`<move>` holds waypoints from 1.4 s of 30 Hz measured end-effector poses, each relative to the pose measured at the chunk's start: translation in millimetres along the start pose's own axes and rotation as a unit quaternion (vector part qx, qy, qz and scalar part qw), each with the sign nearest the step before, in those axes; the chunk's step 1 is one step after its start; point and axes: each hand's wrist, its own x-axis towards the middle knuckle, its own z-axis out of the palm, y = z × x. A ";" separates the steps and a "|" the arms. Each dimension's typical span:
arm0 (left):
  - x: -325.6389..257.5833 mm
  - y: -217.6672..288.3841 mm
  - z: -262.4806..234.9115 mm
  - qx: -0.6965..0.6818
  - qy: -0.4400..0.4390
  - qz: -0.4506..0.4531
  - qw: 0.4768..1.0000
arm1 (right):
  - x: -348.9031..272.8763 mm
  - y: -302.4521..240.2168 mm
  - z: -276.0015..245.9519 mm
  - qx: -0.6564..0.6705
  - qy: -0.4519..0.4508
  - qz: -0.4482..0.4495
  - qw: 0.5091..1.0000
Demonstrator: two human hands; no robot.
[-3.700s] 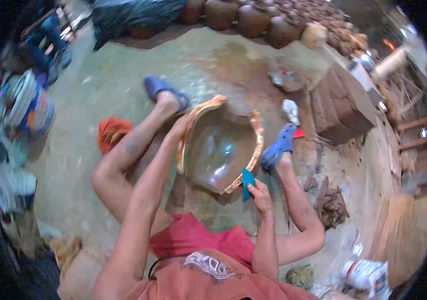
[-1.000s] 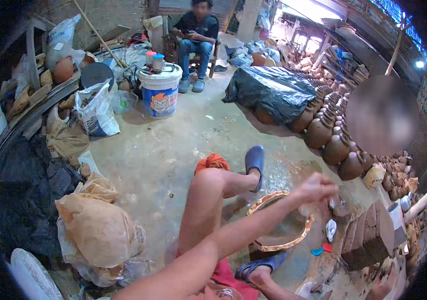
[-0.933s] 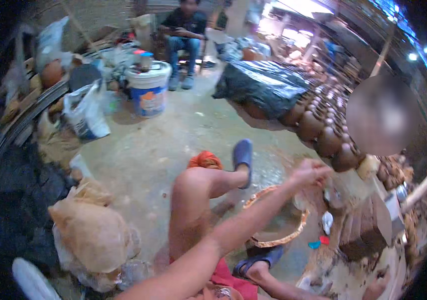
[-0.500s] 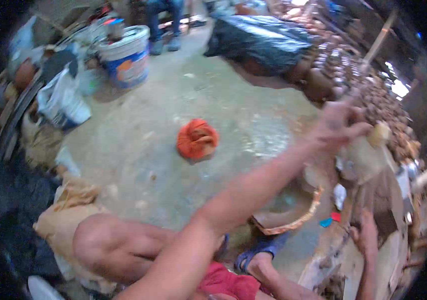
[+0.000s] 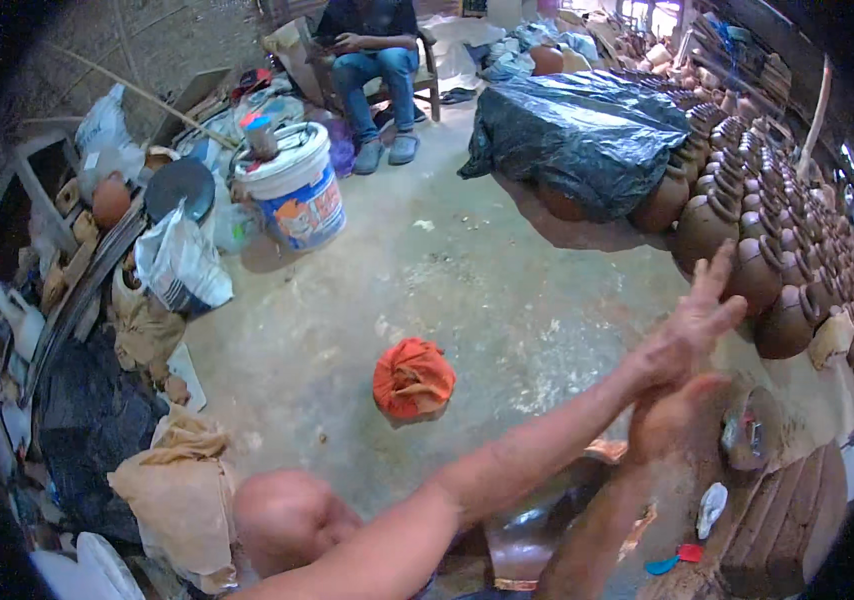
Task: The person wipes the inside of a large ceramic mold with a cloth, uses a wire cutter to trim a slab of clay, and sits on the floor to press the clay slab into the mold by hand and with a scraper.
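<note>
1. The pale, dusty concrete floor [image 5: 467, 280] fills the middle of the view, with clutter along its left edge.
2. A crumpled black plastic sheet [image 5: 587, 130] covers a heap at the upper right, and rows of dark brown round clay pots [image 5: 747, 250] run beside it toward the right rim.
3. A seated person in blue trousers [image 5: 372, 60] sits on a chair at the top, well apart from the hands.
4. A white plastic bucket with a blue printed side [image 5: 292, 185] stands upper left, next to a white plastic sack [image 5: 182, 260].
5. A wide, wet brown clay bowl [image 5: 537, 525] lies at the lower edge, between the person's own forearms.
6. An orange cloth bundle [image 5: 413, 378] rests alone on the floor, left of the arms.
7. The left hand [image 5: 692, 325] is raised with fingers spread and released; the right hand [image 5: 662, 420] presses against its wrist from below. Both are empty, held above the bowl's right side near the pots.
</note>
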 end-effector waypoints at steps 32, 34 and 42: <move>251.7 495.6 -92.6 -0.291 0.358 -0.478 0.747 | 242.4 -521.1 -362.9 0.176 -0.442 -0.008 0.879; 234.6 506.1 -115.8 -0.301 0.345 -0.492 0.740 | 244.4 -558.2 -375.9 0.175 -0.457 -0.095 0.867; 239.8 539.2 -215.2 -0.089 0.099 -0.504 0.853 | 241.1 -605.2 -336.1 0.171 -0.335 0.026 0.926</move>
